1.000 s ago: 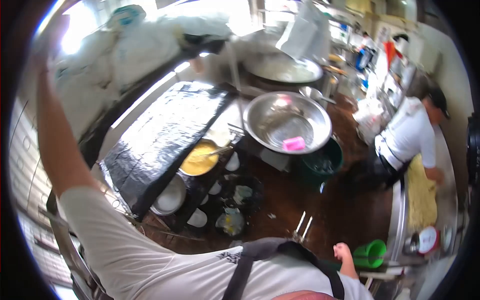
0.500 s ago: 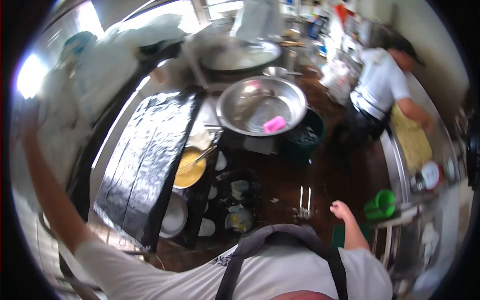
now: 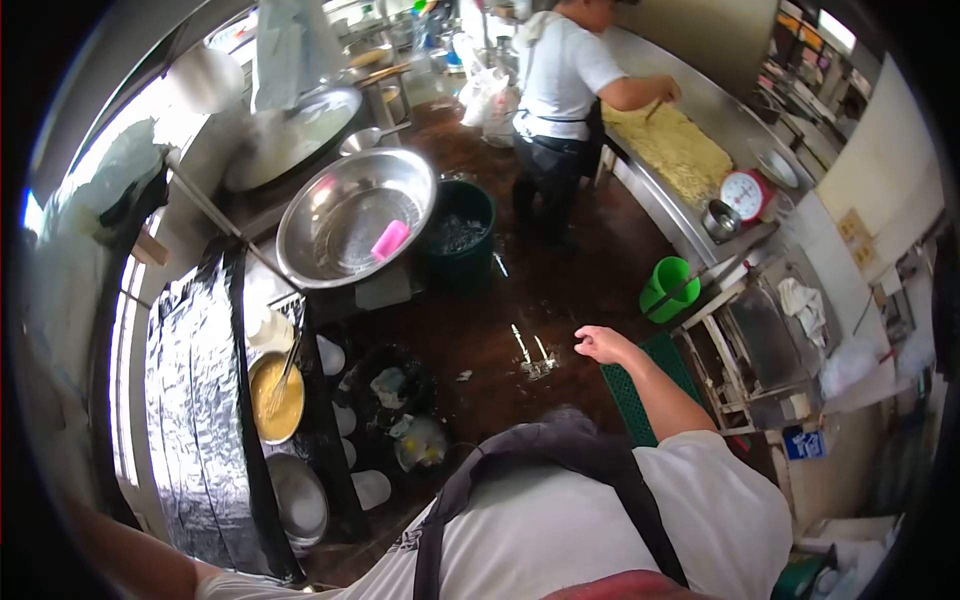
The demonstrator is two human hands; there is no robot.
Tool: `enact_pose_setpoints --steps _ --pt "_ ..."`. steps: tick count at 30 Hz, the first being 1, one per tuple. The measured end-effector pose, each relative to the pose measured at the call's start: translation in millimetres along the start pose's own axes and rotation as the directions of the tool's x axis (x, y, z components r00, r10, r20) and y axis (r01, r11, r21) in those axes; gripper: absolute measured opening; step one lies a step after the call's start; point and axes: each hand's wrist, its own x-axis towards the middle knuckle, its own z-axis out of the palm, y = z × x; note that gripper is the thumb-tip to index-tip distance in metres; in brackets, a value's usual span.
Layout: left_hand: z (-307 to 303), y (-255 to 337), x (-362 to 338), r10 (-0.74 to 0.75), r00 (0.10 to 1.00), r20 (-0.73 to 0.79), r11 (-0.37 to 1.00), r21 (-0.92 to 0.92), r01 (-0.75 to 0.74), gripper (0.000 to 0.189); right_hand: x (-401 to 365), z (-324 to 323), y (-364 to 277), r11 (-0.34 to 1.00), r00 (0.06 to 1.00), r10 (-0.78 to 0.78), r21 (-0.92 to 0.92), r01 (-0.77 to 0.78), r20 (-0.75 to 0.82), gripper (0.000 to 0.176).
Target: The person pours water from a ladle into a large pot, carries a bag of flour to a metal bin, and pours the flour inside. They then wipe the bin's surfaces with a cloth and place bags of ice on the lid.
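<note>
My right hand (image 3: 597, 344) hangs over the dark floor with its fingers loosely bent and apart, holding nothing I can see. Closest to it are a green mat (image 3: 640, 400) and, a little beyond, a bright green bucket (image 3: 668, 288). Of my left arm (image 3: 130, 560) only part shows at the lower left; the hand is outside the view. Beside a foil-covered surface (image 3: 195, 420) sits a bowl of yellow batter (image 3: 268, 410) with a whisk (image 3: 285, 380) leaning in it. A wide steel basin (image 3: 310, 225) ahead holds a pink scoop (image 3: 390, 240).
A person (image 3: 565, 100) in a white shirt reaches over a steel counter spread with a yellow mass (image 3: 670, 150). A scale (image 3: 743, 193) stands there. Next to the basin is a dark green tub (image 3: 460, 235). Behind it is a large steaming pan (image 3: 300, 140). A metal rack (image 3: 735, 350) borders the right.
My view has swung to the right, shifting the basin and batter bowl leftward. My left hand, raised at the far left before, has left the view. My right hand stays in front of me.
</note>
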Motion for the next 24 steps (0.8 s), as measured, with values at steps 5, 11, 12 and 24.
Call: enact_pose_setpoints --steps 5,11,12,24 --pt "76 4 -120 0.655 0.745 0.124 0.559 -0.743 -0.367 0.078 -57 -22 -1 0.991 0.998 -0.053 0.125 0.056 -0.024 0.046" --pt "219 208 -324 0.579 0.513 0.634 0.251 -0.737 0.628 0.041 -199 -68 84 0.975 0.985 0.161 0.164 -0.150 -0.058 0.048" --pt "239 244 -359 0.617 0.408 0.673 0.311 -0.685 0.659 0.040 -226 -76 104 0.966 0.976 0.199 0.186 -0.181 -0.085 0.049" --pt "243 565 -504 0.907 0.049 0.419 0.421 -0.907 -0.034 0.058 -464 -99 266 0.796 0.784 0.510 0.539 -0.275 -0.354 0.048"
